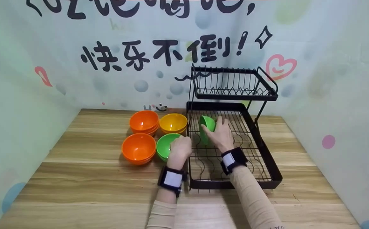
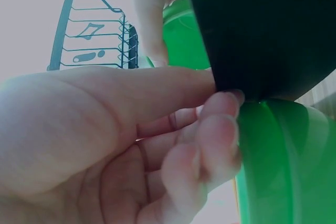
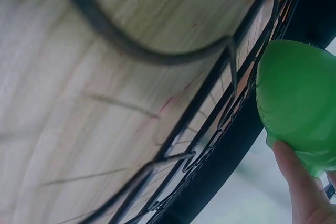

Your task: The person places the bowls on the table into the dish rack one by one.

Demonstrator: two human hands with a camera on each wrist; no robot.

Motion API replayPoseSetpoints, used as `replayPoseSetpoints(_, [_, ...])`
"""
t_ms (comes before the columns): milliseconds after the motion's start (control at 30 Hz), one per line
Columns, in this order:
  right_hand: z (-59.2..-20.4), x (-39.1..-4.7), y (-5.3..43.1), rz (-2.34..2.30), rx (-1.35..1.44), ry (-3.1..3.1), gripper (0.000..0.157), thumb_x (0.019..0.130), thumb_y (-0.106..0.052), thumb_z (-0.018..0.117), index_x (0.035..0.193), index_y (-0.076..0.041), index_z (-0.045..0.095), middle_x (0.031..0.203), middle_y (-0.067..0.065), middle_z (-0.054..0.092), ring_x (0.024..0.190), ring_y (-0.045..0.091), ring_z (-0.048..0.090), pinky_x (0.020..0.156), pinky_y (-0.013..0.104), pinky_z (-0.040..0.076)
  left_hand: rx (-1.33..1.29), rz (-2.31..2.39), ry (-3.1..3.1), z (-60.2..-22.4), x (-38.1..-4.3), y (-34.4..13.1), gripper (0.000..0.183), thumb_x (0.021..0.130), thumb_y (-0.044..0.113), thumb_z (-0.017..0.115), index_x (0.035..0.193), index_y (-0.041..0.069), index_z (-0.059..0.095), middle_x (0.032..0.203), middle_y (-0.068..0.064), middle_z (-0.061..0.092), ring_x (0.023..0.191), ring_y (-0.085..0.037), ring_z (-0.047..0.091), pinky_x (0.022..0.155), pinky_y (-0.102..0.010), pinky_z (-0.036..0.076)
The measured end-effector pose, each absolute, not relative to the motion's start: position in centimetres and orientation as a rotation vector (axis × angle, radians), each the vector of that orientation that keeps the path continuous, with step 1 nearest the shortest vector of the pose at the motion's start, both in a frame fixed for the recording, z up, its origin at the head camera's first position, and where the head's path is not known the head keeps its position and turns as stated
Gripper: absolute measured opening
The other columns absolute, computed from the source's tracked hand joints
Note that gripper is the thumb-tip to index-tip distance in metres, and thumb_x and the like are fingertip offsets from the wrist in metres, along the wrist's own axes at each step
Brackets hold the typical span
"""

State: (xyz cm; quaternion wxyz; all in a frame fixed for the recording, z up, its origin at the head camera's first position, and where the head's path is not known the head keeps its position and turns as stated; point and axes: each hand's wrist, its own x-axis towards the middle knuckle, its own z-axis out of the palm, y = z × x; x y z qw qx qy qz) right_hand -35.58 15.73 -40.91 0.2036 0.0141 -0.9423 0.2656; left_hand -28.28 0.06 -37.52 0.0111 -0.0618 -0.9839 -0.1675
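Two pale sleeves [image 1: 257,197] lie nearest, reaching in from the front side of one black dish rack [image 1: 209,184]. Behind the rack rises a printed backdrop [image 1: 108,92] with lettering and one pink heart outline. One wood-grain tabletop [image 1: 85,190] carries the rack, which has two wire tiers, the upper set over the back of the lower. Left of the rack stand four stacks of nested bowls: two orange stacks [image 1: 139,148] farther out, one yellow stack [image 1: 173,122] nearer its side and, in front of that, one green stack [image 1: 163,146]. Over the left part of the rack's lower tier, the right hand [image 1: 220,136] grips one green bowl [image 1: 207,122], tilted, between thumb and fingers. At the rack's left edge, the left hand [image 1: 180,148] curls its fingers over the green stack; whether it pinches a rim, I cannot tell. One dark wristband [image 1: 240,156] circles each wrist.
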Motion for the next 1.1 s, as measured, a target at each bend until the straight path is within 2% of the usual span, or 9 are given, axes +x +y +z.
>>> replayPoseSetpoints(167, [-40.95, -35.58, 15.54, 0.706, 0.074, -2.649, 0.073, 0.082, -0.058, 0.06, 0.124, 0.0, 0.046, 0.111, 0.023, 0.05, 0.087, 0.035, 0.058, 0.07, 0.046, 0.052, -0.195, -0.53, -3.094, -37.41, -28.26, 0.09, 0.017, 0.088, 0.011, 0.064, 0.1, 0.002, 0.071, 0.106, -0.016, 0.069, 0.096, -0.033, 0.067, 0.078, -0.047, 0.056])
replayPoseSetpoints(400, [-41.01, -35.57, 15.44, 0.728, 0.064, -2.699, 0.078, 0.083, -0.061, 0.058, 0.129, 0.001, 0.042, 0.123, 0.03, 0.047, 0.096, 0.04, 0.059, 0.075, 0.05, 0.053, -0.186, -0.536, -3.078, -37.48, -28.16, 0.12, 0.015, 0.088, 0.011, 0.064, 0.098, 0.002, 0.071, 0.105, -0.016, 0.069, 0.094, -0.033, 0.067, 0.076, -0.047, 0.056])
replayPoseSetpoints(733, [-41.03, -35.55, 15.47, 0.825, 0.055, -2.744, 0.083, 0.087, -0.06, 0.053, 0.138, 0.003, 0.035, 0.131, 0.035, 0.043, 0.108, 0.044, 0.058, 0.084, 0.051, 0.051, -0.191, -0.516, -3.071, -37.42, -28.1, 0.14, 0.015, 0.088, 0.01, 0.063, 0.099, 0.002, 0.071, 0.104, -0.016, 0.069, 0.093, -0.033, 0.068, 0.076, -0.048, 0.056])
replayPoseSetpoints(833, [-41.06, -35.54, 15.54, 0.841, 0.087, -2.738, 0.082, 0.088, -0.058, 0.053, 0.138, 0.004, 0.035, 0.126, 0.032, 0.049, 0.104, 0.041, 0.06, 0.081, 0.048, 0.052, -0.188, -0.505, -3.072, -37.38, -28.1, 0.13, 0.015, 0.088, 0.007, 0.062, 0.098, 0.002, 0.071, 0.103, -0.016, 0.07, 0.093, -0.033, 0.068, 0.075, -0.047, 0.056])
replayPoseSetpoints(967, [-41.23, -35.57, 15.59, 0.85, 0.133, -2.714, 0.076, 0.088, -0.056, 0.054, 0.134, 0.004, 0.039, 0.107, 0.027, 0.061, 0.087, 0.035, 0.064, 0.071, 0.042, 0.052, -0.185, -0.505, -3.086, -37.37, -28.14, 0.12, 0.016, 0.089, 0.005, 0.059, 0.098, 0.002, 0.071, 0.103, -0.016, 0.07, 0.093, -0.032, 0.068, 0.076, -0.047, 0.056])
replayPoseSetpoints(1100, [-41.38, -35.59, 15.61, 0.876, 0.147, -2.689, 0.071, 0.088, -0.054, 0.056, 0.13, 0.002, 0.042, 0.092, 0.022, 0.066, 0.074, 0.031, 0.064, 0.063, 0.038, 0.052, -0.187, -0.505, -3.083, -37.35, -28.12, 0.13, 0.016, 0.09, 0.005, 0.058, 0.098, 0.002, 0.071, 0.102, -0.015, 0.07, 0.092, -0.032, 0.068, 0.075, -0.047, 0.056])
